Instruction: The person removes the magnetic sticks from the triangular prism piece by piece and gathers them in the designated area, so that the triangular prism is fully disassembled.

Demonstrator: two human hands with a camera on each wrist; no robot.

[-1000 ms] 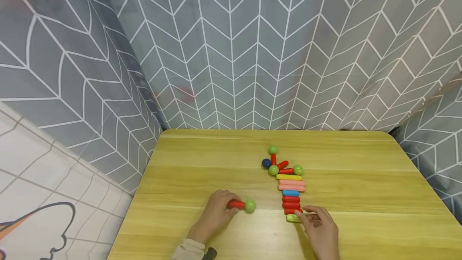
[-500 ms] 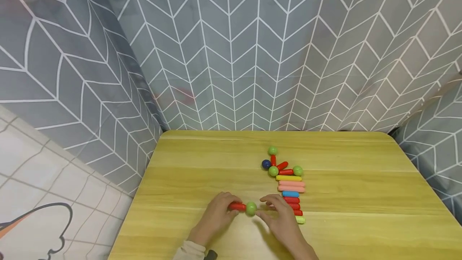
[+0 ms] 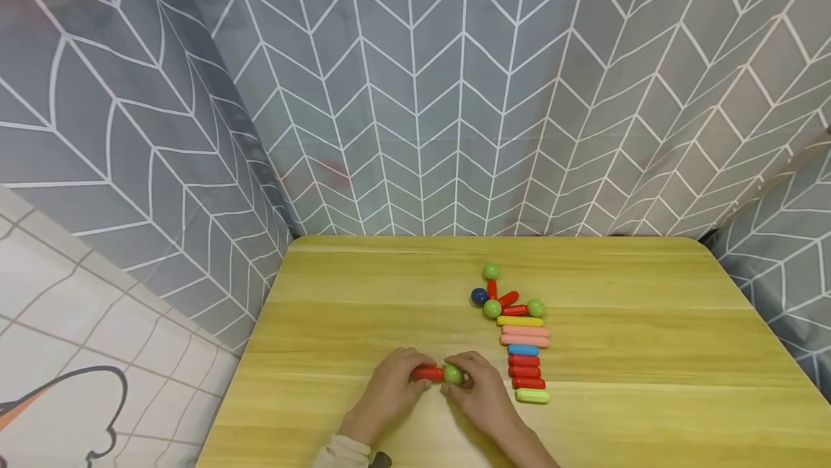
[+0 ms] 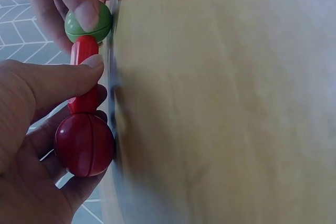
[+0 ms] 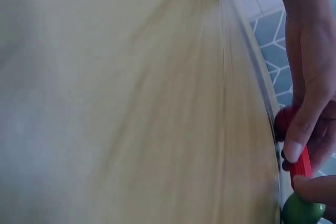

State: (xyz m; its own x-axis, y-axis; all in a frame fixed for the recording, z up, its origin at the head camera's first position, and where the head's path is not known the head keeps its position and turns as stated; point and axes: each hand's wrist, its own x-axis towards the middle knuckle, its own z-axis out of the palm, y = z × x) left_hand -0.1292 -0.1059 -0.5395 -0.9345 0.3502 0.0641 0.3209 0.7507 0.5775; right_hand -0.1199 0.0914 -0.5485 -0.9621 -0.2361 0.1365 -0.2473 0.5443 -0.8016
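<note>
My left hand [image 3: 389,387] grips a short red toy rod [image 3: 430,373], thumb laid across it in the left wrist view. At one end of the rod is a dark red ball [image 4: 84,144], cupped by the left fingers and hidden in the head view. On the other end sits a green ball [image 3: 453,374], and my right hand [image 3: 483,390] pinches it between thumb and fingers. Rod and balls form one straight line, held low over the front middle of the table [image 3: 311,295].
Right of my hands runs a column of bars: yellow [image 3: 520,321], pink [image 3: 524,336], blue [image 3: 523,350], several red [image 3: 524,372] and a lime one [image 3: 533,396]. Beyond it lie green balls [image 3: 492,308], a navy ball [image 3: 479,296] and red rods [image 3: 516,310]. A patterned curtain [image 3: 441,93] hangs behind the table.
My right hand has left the lime bar in the column, moved left and taken hold of the green ball. My left hand has stayed nearly still on the red rod.
</note>
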